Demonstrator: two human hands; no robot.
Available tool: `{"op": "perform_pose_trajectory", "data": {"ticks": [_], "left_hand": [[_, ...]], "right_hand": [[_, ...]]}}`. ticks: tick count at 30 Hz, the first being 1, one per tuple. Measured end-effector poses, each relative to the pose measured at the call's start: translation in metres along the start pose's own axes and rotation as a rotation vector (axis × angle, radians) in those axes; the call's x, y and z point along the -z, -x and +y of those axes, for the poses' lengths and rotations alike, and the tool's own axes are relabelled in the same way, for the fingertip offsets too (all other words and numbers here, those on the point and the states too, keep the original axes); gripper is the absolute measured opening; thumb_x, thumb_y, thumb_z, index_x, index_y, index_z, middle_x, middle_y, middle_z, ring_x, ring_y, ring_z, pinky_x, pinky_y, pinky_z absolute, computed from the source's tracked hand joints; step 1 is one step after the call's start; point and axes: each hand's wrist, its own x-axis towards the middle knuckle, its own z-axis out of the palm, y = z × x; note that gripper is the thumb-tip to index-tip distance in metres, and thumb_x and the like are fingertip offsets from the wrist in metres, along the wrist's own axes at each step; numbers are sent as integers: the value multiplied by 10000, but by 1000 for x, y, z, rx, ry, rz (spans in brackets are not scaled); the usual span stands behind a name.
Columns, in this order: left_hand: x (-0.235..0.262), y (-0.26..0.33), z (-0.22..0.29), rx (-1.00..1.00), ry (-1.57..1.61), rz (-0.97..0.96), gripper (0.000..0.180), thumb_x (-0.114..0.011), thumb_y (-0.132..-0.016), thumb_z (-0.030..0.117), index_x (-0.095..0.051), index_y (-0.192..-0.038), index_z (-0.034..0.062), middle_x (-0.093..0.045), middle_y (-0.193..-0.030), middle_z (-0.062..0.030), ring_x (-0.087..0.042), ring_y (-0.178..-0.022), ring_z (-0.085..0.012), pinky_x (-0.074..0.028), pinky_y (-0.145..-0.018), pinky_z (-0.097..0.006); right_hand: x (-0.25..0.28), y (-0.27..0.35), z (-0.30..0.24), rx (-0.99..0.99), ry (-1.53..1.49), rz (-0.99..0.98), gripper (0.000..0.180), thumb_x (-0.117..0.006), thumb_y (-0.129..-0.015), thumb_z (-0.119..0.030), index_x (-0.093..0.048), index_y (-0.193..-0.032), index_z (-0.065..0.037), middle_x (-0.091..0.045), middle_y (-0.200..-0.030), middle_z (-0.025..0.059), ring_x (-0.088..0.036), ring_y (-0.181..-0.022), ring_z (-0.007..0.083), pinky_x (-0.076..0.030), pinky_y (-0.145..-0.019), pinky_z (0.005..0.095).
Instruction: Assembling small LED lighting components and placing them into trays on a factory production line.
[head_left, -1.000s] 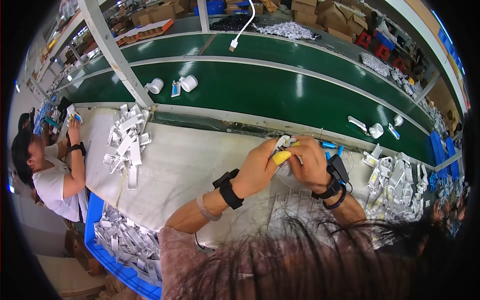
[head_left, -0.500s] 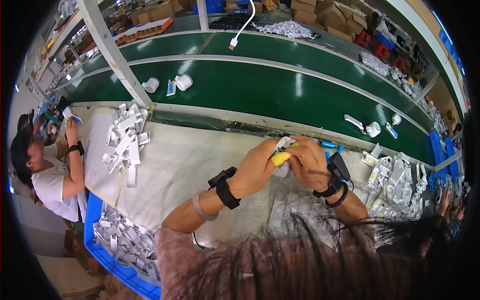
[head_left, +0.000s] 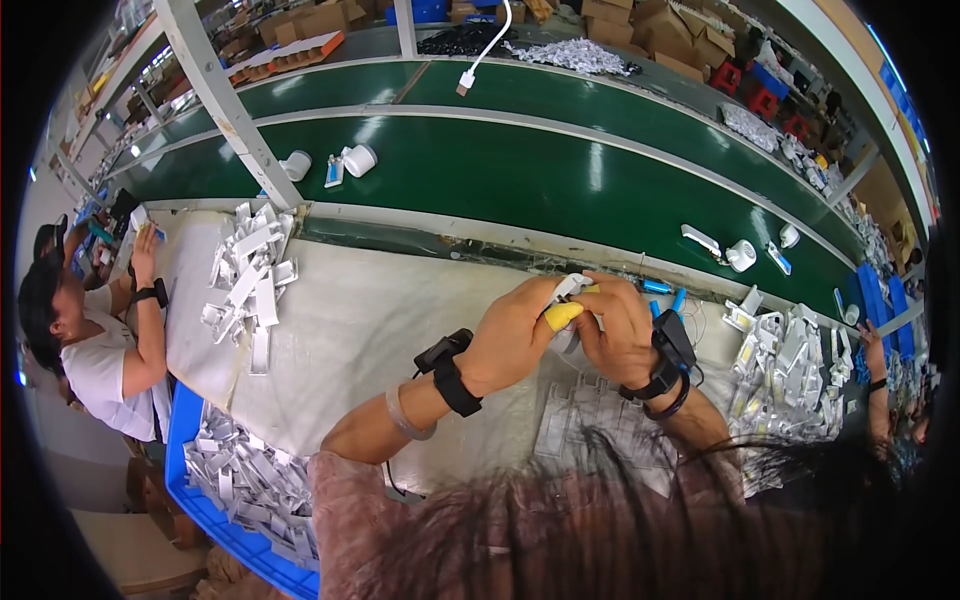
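My left hand (head_left: 518,335) and my right hand (head_left: 615,335) meet over the worktable, fingers closed round a small white plastic housing (head_left: 572,286). Yellow covers (head_left: 563,316) sit on fingertips at the grip. The fingers hide most of the housing, so its inside cannot be made out. Blue cylindrical cells (head_left: 657,287) with thin wires lie just beyond my right hand. Under my wrists rests a clear plastic tray (head_left: 570,425) with upright dividers, partly covered by hair.
White housings are piled on the table at the left (head_left: 250,275) and the right (head_left: 790,365). A blue bin (head_left: 178,470) holds more. Beyond runs a green conveyor belt (head_left: 480,175) carrying white round-headed parts (head_left: 358,160). A white cable (head_left: 490,50) hangs overhead. A co-worker (head_left: 100,335) sits left.
The parts on the belt have shifted slightly left, and another has appeared at its right end. A person's hand at the far right has risen. My hands keep nearly the same grip.
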Motion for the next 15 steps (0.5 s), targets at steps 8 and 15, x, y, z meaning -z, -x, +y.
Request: {"op": "perform_pose_trajectory", "data": {"ticks": [8, 15], "left_hand": [[3, -3, 2, 365, 305, -98, 288, -540, -921, 118, -520, -1189, 13, -640, -972, -156, -619, -837, -333, -492, -748, -385], [2, 7, 10, 262, 275, -146, 422, -552, -933, 122, -417, -1319, 16, -607, -924, -88, -562, -623, -136, -454, -559, -263]], "right_hand": [[2, -1, 10, -61, -60, -77, 267, -705, -703, 44, -610, -943, -26, -599, -895, 143, -627, -848, 347, -525, -712, 410], [18, -1, 16, 196, -49, -128, 255, -737, -671, 16, -653, -908, -27, -577, -854, 127, -617, -792, 313, -516, -641, 367]]}}
